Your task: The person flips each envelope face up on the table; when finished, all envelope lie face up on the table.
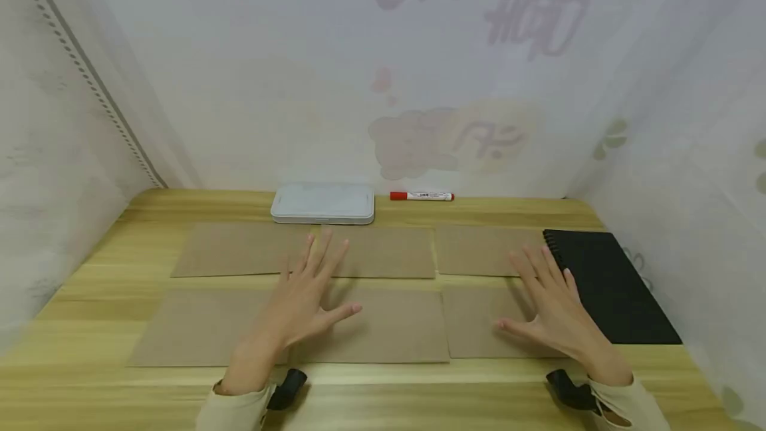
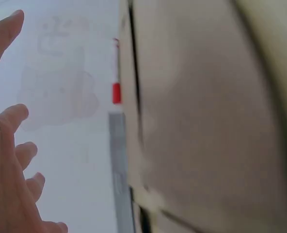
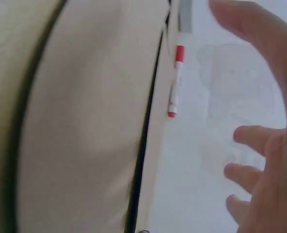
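Observation:
Both hands are spread above several flat brown cardboard pieces laid in two rows. My left hand (image 1: 299,301) hovers over the left and middle cardboard (image 1: 383,331), fingers straight and apart, holding nothing. Over the right-hand cardboard (image 1: 473,324) is my right hand (image 1: 556,314), also spread and empty, its little-finger side near a black spiral notebook (image 1: 616,288). The left wrist view shows the left hand (image 2: 7,155) raised off the cardboard (image 2: 206,111). In the right wrist view, a gap likewise separates the right hand (image 3: 274,145) from the cardboard (image 3: 85,121).
A pale flat case (image 1: 323,203) sits at the table's back edge. To its right lies a white marker with red ends (image 1: 421,196). Pale printed curtains (image 1: 269,85) enclose the wooden table (image 1: 419,398) at the back and both sides.

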`<action>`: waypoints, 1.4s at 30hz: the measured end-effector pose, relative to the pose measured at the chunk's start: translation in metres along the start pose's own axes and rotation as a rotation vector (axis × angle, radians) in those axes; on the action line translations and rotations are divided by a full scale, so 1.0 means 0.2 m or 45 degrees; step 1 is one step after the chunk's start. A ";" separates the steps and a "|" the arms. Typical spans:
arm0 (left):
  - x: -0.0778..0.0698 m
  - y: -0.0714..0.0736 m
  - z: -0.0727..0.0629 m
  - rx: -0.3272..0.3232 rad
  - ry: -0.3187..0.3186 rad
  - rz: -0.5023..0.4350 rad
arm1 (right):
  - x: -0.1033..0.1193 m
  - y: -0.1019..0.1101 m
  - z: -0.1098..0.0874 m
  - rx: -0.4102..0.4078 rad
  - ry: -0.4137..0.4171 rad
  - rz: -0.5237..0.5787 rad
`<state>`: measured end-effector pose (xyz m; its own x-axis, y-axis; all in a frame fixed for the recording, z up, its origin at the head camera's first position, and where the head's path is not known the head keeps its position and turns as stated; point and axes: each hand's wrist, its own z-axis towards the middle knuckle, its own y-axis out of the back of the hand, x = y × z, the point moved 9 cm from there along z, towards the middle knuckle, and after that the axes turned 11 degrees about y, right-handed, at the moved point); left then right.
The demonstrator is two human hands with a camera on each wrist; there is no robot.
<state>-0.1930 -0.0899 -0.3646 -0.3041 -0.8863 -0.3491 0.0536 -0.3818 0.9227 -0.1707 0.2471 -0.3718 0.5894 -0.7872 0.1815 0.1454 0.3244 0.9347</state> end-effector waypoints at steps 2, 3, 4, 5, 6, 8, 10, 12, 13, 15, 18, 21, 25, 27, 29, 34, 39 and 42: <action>-0.05 0.00 0.03 0.014 -0.030 -0.021 | -0.01 0.01 -0.01 0.002 -0.029 0.013; -0.09 0.00 0.06 0.021 -0.056 -0.039 | -0.02 0.02 -0.02 0.000 -0.039 0.018; -0.13 0.00 0.08 0.034 -0.077 -0.055 | -0.03 0.02 -0.02 -0.001 -0.039 0.028; -0.17 -0.01 0.10 0.043 -0.092 -0.075 | -0.04 0.03 -0.03 -0.005 -0.027 0.050; -0.21 -0.01 0.12 0.047 -0.106 -0.094 | -0.04 0.04 -0.03 -0.004 -0.014 0.081; -0.29 -0.01 0.16 0.074 -0.119 -0.125 | -0.05 0.04 -0.03 -0.001 0.020 0.157; -0.36 -0.01 0.20 0.130 -0.089 -0.165 | -0.05 0.05 -0.03 -0.002 0.051 0.236; -0.45 -0.01 0.24 0.188 -0.057 -0.215 | -0.05 0.05 -0.03 0.005 0.057 0.285; -0.50 -0.01 0.26 0.221 -0.056 -0.231 | -0.05 0.06 -0.04 0.009 0.049 0.297; -0.60 -0.02 0.28 0.272 -0.087 -0.240 | -0.04 0.07 -0.06 0.019 0.031 0.300; -0.70 -0.06 0.27 0.339 -0.183 -0.199 | -0.04 0.07 -0.08 0.077 0.003 0.280; -0.74 -0.10 0.23 0.385 -0.240 -0.142 | -0.04 0.07 -0.08 0.164 -0.021 0.255; -0.73 -0.16 0.18 0.397 -0.269 -0.112 | -0.04 0.08 -0.08 0.207 -0.026 0.308; -0.72 -0.18 0.16 0.408 -0.272 -0.108 | -0.02 0.07 -0.08 0.209 -0.011 0.346; -0.70 -0.22 0.14 0.434 -0.269 -0.092 | -0.01 0.06 -0.08 0.211 0.002 0.377; -0.70 -0.30 0.12 0.504 -0.265 -0.066 | -0.02 0.05 -0.09 0.272 -0.033 0.342; -0.73 -0.36 0.12 0.527 -0.283 -0.050 | -0.03 0.04 -0.11 0.390 -0.103 0.313; -0.75 -0.39 0.12 0.509 -0.292 -0.020 | -0.03 0.02 -0.13 0.441 -0.141 0.299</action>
<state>-0.1738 0.0781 -0.3797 -0.5071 -0.7831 -0.3600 -0.3105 -0.2237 0.9239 -0.1537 0.2668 -0.3766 0.4833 -0.7704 0.4159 -0.2692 0.3213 0.9079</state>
